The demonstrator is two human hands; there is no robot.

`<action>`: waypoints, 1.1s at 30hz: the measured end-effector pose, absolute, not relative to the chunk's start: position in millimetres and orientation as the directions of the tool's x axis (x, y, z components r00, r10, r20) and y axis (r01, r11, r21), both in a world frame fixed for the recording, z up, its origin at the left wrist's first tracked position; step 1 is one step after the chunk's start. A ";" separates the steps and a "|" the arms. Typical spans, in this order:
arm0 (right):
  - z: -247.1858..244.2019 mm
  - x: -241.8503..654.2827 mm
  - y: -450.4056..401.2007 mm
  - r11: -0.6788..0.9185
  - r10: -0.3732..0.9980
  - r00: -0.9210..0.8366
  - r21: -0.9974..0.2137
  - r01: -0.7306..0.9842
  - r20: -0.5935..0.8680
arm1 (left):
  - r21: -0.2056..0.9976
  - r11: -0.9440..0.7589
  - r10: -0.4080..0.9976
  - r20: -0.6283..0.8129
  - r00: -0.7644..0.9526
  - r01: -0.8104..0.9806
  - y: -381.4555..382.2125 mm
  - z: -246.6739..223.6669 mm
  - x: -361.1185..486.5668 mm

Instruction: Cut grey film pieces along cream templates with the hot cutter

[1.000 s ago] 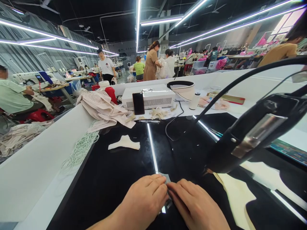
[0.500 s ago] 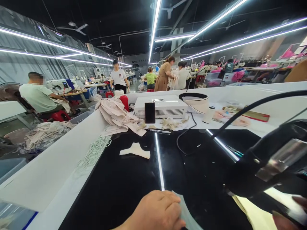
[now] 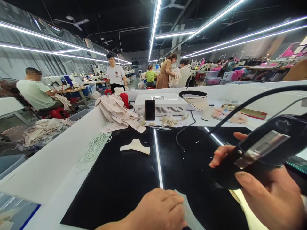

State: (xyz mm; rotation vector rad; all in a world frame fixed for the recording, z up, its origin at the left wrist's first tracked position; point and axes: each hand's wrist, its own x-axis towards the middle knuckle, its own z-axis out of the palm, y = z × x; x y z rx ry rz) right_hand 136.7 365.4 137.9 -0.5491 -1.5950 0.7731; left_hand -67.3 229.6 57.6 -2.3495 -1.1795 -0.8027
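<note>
My left hand [image 3: 159, 207] is closed at the near edge of the black mat [image 3: 115, 188], its fingers curled over a translucent pale grey curved piece [image 3: 189, 212]. A black corded power tool [image 3: 266, 150] with a metal plate on its side is in my right hand [image 3: 275, 195]. Fingers reach round its far side and the thumb lies along the near side. Pale yellow fabric [image 3: 249, 207] lies below the tool, partly hidden by my right hand. Farther up the mat is a small cream cut piece [image 3: 135, 146].
Beige fabric [image 3: 117, 111] is heaped at the back left beside pale green cord [image 3: 97, 145]. A phone [image 3: 150, 110] leans against a white vented box [image 3: 168, 103]. The tool's black cable [image 3: 237, 108] arches to the right. A low white wall [image 3: 48, 169] edges the left side.
My right hand has come up from the lower right and taken hold of the power tool. The left hand is nearly where it was.
</note>
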 end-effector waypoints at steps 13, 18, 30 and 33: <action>141.9 79.7 319.8 0.402 0.806 -0.225 -0.785 -0.470 0.548 | -0.014 -0.569 0.665 0.580 0.470 0.822 219.8 71.3 -65.8; 135.7 72.6 318.7 0.413 0.800 -0.217 -0.777 -0.476 0.559 | -0.051 -0.563 0.639 0.606 0.474 0.825 220.4 71.8 -65.2; 134.7 71.5 321.5 0.429 0.809 -0.184 -0.774 -0.466 0.558 | -0.025 -0.578 0.650 0.589 0.480 0.815 220.4 73.1 -66.4; 133.8 71.9 321.2 0.424 0.811 -0.186 -0.777 -0.466 0.554 | -0.032 -0.579 0.647 0.590 0.483 0.814 220.4 72.4 -66.3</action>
